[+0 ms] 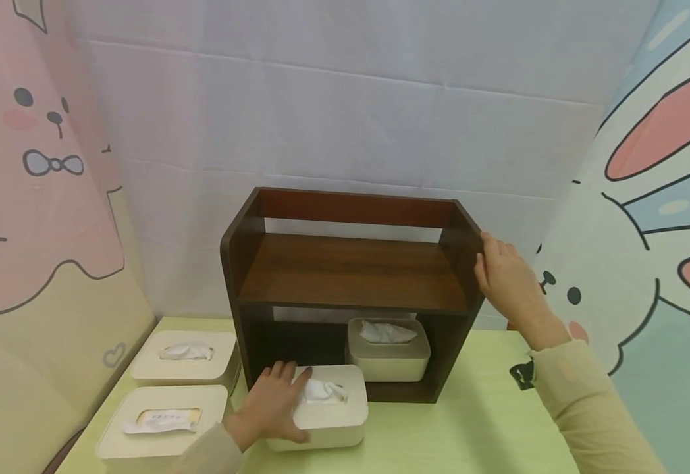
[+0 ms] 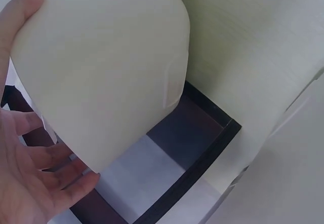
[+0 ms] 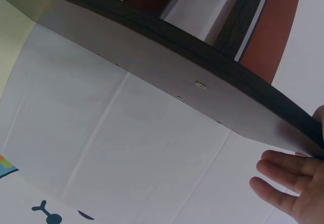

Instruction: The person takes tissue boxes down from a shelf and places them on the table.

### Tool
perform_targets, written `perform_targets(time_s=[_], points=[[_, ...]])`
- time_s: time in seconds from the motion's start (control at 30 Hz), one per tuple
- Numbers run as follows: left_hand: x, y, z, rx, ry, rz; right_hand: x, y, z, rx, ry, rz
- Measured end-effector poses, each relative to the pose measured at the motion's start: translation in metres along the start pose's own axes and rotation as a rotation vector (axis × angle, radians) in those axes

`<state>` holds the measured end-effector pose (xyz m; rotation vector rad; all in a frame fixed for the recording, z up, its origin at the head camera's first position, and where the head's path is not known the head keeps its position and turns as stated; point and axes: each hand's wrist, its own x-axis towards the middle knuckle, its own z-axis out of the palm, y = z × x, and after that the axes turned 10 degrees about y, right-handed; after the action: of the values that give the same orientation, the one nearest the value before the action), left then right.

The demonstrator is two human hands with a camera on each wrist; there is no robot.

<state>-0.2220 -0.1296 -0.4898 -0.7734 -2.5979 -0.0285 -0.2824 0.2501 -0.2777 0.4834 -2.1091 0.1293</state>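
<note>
A dark brown two-tier shelf (image 1: 351, 270) stands on the table. My left hand (image 1: 276, 403) grips a cream tissue box (image 1: 333, 421) by its left part, thumb on the near side and fingers on the far side. This box is in front of the shelf's lower left compartment; in the left wrist view, its side (image 2: 111, 67) fills much of the picture. Another tissue box (image 1: 389, 359) sits in the lower compartment at the right. My right hand (image 1: 507, 280) holds the upper edge of the shelf's right side panel (image 3: 167, 77), its fingers outside the panel.
Two more tissue boxes, one behind (image 1: 185, 359) and one nearer (image 1: 164, 421), are on the green table (image 1: 487, 408) left of the shelf. A pale cloth (image 1: 345, 118) hangs behind it, with cartoon-printed cloths at both sides. A small black item (image 1: 523, 375) lies by my right sleeve.
</note>
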Motion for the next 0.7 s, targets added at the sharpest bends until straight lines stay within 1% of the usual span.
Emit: perform_targets(time_s=[0.1, 0.2, 0.37, 0.53, 0.7], points=[[-0.004, 0.001, 0.000, 0.021, 0.016, 0.017, 0.000, 0.000, 0.000, 0.000, 0.004, -0.001], [-0.009, 0.002, 0.000, 0.025, 0.024, 0.019, 0.000, -0.001, 0.000, 0.000, 0.003, 0.000], [-0.017, 0.001, 0.000, 0.033, 0.021, 0.022, 0.000, -0.001, -0.001, -0.001, -0.002, 0.002], [-0.027, -0.001, -0.004, 0.053, 0.028, 0.029, 0.000, -0.001, -0.001, 0.006, -0.004, 0.005], [-0.037, -0.003, -0.005, 0.055, 0.064, 0.043, 0.000, -0.001, -0.001, 0.006, 0.002, 0.003]])
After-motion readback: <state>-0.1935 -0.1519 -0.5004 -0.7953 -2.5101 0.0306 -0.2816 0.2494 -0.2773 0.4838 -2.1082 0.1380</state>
